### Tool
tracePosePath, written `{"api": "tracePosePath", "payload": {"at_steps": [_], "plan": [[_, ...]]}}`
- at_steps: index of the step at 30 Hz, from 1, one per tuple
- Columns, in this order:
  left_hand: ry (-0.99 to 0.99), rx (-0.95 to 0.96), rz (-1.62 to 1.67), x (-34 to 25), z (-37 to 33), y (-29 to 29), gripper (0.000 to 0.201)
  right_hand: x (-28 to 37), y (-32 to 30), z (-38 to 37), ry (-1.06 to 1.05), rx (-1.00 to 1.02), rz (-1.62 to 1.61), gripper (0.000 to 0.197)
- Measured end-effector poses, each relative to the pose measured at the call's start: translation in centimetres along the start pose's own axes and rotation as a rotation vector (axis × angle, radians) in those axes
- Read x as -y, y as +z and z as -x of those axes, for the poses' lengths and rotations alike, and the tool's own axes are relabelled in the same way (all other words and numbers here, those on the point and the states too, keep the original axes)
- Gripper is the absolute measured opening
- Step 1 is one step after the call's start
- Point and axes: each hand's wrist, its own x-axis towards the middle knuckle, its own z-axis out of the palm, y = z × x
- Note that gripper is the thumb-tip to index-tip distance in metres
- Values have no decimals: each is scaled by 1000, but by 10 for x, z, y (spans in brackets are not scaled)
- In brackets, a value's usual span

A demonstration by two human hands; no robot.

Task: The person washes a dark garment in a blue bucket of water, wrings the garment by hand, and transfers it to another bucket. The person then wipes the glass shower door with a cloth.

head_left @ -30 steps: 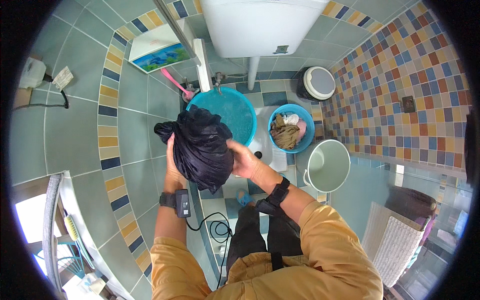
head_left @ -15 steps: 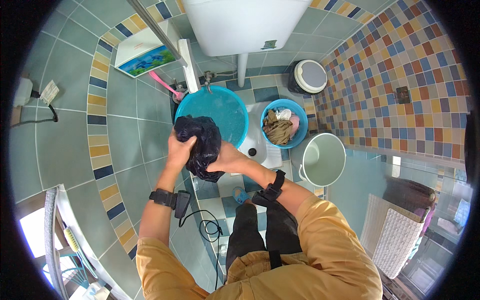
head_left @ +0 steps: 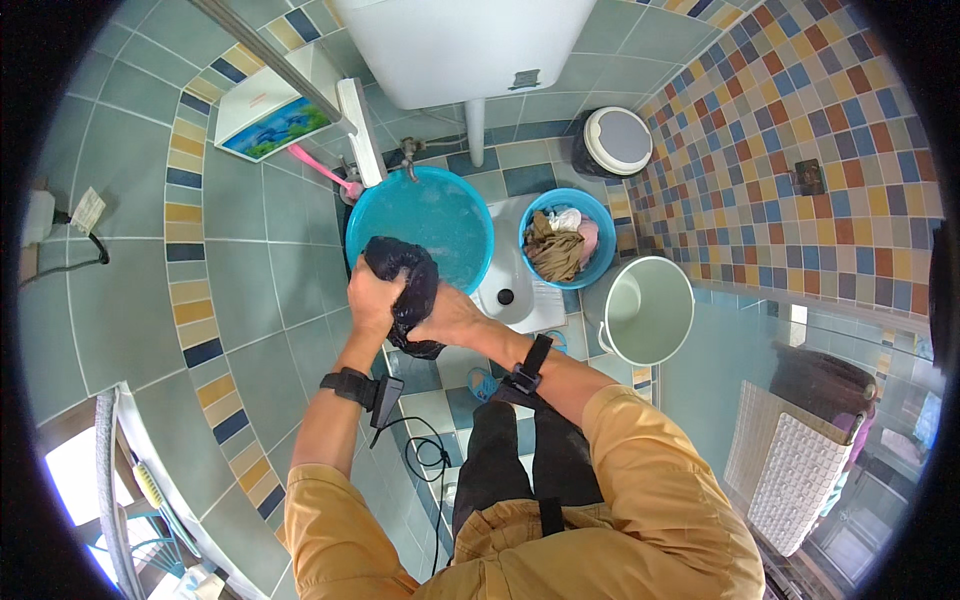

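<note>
Your hands are close together, the left hand [head_left: 372, 300] and right hand [head_left: 450, 318] both clamped on the bunched black cloth [head_left: 416, 288] at the near side of the large blue basin [head_left: 490, 235]. To its right, a smaller blue basin [head_left: 606, 250] holds clothes [head_left: 556, 252]; a pale bucket [head_left: 660, 312] stands nearer you, farther right.

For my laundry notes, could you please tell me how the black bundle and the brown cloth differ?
The black bundle looks darker and glossier than the brown cloth. The left hand and right hand grip the black bundle, whereas the brown cloth lies in the smaller blue basin. Both are crumpled.
</note>
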Motion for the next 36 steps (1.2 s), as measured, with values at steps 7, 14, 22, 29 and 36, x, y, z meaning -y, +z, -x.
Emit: {"api": "tracePosePath", "payload": {"at_steps": [7, 14, 22, 29, 36], "plan": [[-20, -67, -7, 1, 0, 32, 64, -25, 3, -1, 73, -165, 58, 66], [37, 109, 269, -55, 17, 64, 56, -50, -30, 49, 163, -376, -187, 57], [365, 290, 285, -124, 37, 134, 58, -145, -98, 98, 228, -644, -551, 70], [-42, 343, 219, -40, 31, 122, 47, -270, -140, 124, 569, -595, 219, 86], [-614, 270, 557, 69, 63, 72, 48, -295, -167, 153, 539, -588, -184, 46]]}}
